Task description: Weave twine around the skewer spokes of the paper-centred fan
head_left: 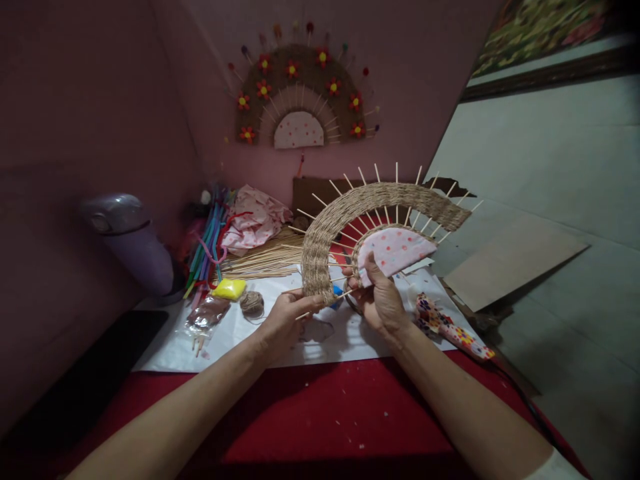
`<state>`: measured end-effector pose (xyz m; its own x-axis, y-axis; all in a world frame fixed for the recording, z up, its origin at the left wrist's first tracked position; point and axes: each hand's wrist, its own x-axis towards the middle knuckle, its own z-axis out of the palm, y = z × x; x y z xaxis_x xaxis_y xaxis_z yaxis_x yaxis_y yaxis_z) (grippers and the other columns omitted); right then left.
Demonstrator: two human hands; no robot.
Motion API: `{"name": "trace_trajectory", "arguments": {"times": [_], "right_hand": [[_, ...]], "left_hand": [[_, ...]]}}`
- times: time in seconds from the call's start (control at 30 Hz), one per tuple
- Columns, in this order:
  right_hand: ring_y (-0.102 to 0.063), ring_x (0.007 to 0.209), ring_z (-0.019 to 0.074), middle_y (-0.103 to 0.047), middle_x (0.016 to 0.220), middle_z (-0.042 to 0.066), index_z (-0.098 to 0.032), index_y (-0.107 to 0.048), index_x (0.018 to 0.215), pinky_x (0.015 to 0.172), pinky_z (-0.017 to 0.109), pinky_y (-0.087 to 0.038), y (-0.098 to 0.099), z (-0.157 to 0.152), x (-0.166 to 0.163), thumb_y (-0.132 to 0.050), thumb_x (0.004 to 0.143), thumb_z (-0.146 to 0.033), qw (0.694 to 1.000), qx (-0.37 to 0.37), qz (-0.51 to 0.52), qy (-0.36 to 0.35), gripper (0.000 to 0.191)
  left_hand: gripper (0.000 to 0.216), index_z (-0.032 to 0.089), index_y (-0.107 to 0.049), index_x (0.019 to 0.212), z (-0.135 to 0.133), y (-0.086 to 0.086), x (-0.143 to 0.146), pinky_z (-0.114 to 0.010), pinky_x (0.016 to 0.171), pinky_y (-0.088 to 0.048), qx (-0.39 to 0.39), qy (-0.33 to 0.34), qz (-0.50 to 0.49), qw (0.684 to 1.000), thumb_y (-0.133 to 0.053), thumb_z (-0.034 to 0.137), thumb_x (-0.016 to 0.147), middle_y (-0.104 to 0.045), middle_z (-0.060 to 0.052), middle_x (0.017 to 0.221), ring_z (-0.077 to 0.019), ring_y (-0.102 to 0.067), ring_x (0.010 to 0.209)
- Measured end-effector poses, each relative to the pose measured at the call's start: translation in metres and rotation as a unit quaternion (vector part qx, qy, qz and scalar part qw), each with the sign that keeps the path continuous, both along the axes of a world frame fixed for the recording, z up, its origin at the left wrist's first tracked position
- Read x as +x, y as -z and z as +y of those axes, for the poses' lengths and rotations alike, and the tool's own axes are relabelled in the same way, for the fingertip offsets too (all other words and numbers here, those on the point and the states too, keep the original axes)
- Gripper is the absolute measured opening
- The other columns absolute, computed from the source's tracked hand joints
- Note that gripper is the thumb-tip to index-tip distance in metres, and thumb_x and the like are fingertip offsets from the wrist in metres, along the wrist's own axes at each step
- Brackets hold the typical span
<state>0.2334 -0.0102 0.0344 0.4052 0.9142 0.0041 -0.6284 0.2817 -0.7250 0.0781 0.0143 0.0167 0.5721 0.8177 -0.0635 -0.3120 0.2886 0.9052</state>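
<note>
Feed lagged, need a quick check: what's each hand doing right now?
Left hand: closed on the twine band, lower end.
Right hand: closed on the pink dotted half-disc.

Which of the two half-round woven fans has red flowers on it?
The brown half-round woven fan hanging on the pink wall. The tan twine fan being held has none, only bare sticks.

Pink wall [100, 100], grey floor [560, 160], red table [325, 413].

Home craft corner — pink wall [100, 100], pipe cleaners [210, 240], skewer pile [265, 260].
</note>
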Motion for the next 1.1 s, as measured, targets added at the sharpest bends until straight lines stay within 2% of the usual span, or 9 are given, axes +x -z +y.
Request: {"name": "trace_trajectory", "arguments": {"times": [0.17, 0.37, 0.47, 0.57, 0.73, 0.9, 1.1], "right_hand": [[-0.052, 0.045, 0.0069, -0.067, 0.064, 0.003, -0.019, -0.053, 0.078, 0.042, 0.015, -0.045, 0.003, 0.001, 0.001, -0.075, 0.063, -0.042, 1.000, -0.007, -0.004, -0.017, 0.035], [-0.052, 0.045, 0.0058, -0.066, 0.064, 0.003, -0.018, -0.051, 0.079, 0.040, 0.013, -0.042, 0.004, 0.003, 0.004, -0.076, 0.062, -0.041, 1.000, 0.003, 0.012, -0.022, 0.038], [-0.050, 0.044, 0.0052, -0.065, 0.064, 0.003, -0.017, -0.051, 0.078, 0.036, 0.012, -0.039, 0.004, 0.004, 0.007, -0.076, 0.061, -0.042, 0.999, -0.006, 0.022, -0.023, 0.039], [-0.048, 0.043, 0.0049, -0.064, 0.063, 0.002, -0.017, -0.052, 0.076, 0.032, 0.012, -0.035, 0.005, 0.007, 0.011, -0.076, 0.060, -0.044, 0.999, -0.013, 0.036, -0.018, 0.040], [-0.048, 0.042, 0.0054, -0.064, 0.064, 0.001, -0.018, -0.052, 0.077, 0.033, 0.014, -0.036, 0.008, 0.011, 0.017, -0.073, 0.063, -0.047, 0.999, -0.012, 0.034, 0.007, 0.038], [-0.047, 0.043, 0.0040, -0.064, 0.063, 0.003, -0.015, -0.053, 0.075, 0.034, 0.012, -0.035, 0.008, 0.010, 0.018, -0.072, 0.066, -0.043, 0.998, -0.007, 0.055, -0.004, 0.035], [-0.046, 0.043, 0.0039, -0.063, 0.064, 0.002, -0.016, -0.053, 0.075, 0.034, 0.012, -0.035, 0.006, 0.009, 0.018, -0.073, 0.065, -0.041, 0.999, -0.014, 0.048, -0.005, 0.034]], "left_hand": [[0.016, 0.012, -0.063, 0.067, 0.002, 0.008, 0.002, -0.022, 0.052, -0.030, -0.002, -0.027, 0.012, 1.000, -0.072, 0.023, 0.059, -0.053, 0.001, 0.058, -0.0074, -0.042, 0.053], [0.020, 0.011, -0.063, 0.073, 0.001, 0.003, 0.000, -0.021, 0.053, -0.033, 0.013, 0.024, -0.021, 0.999, -0.070, 0.028, 0.067, -0.053, 0.000, 0.064, -0.0071, -0.044, 0.055], [0.020, 0.012, -0.062, 0.078, -0.001, -0.002, -0.001, -0.019, 0.058, -0.036, 0.010, -0.010, -0.045, 0.999, -0.066, 0.029, 0.070, -0.056, -0.001, 0.071, -0.0078, -0.048, 0.062], [0.023, 0.014, -0.060, 0.089, -0.001, -0.005, -0.002, -0.020, 0.066, -0.039, -0.009, -0.057, -0.052, 0.997, -0.063, 0.020, 0.067, -0.060, -0.003, 0.083, -0.0103, -0.053, 0.073], [0.032, 0.014, -0.061, 0.089, 0.003, -0.003, -0.004, -0.020, 0.063, -0.037, 0.038, -0.092, -0.062, 0.993, -0.055, 0.008, 0.058, -0.059, -0.001, 0.073, -0.0097, -0.052, 0.070], [0.020, 0.013, -0.065, 0.081, 0.010, 0.002, -0.006, -0.019, 0.060, -0.037, 0.044, -0.130, -0.034, 0.990, -0.067, 0.018, 0.062, -0.059, 0.000, 0.066, -0.0073, -0.050, 0.062], [0.019, 0.014, -0.069, 0.078, 0.017, 0.008, -0.010, -0.021, 0.065, -0.040, 0.098, -0.130, -0.021, 0.986, -0.073, 0.022, 0.061, -0.064, -0.001, 0.071, -0.0082, -0.053, 0.063]]}}
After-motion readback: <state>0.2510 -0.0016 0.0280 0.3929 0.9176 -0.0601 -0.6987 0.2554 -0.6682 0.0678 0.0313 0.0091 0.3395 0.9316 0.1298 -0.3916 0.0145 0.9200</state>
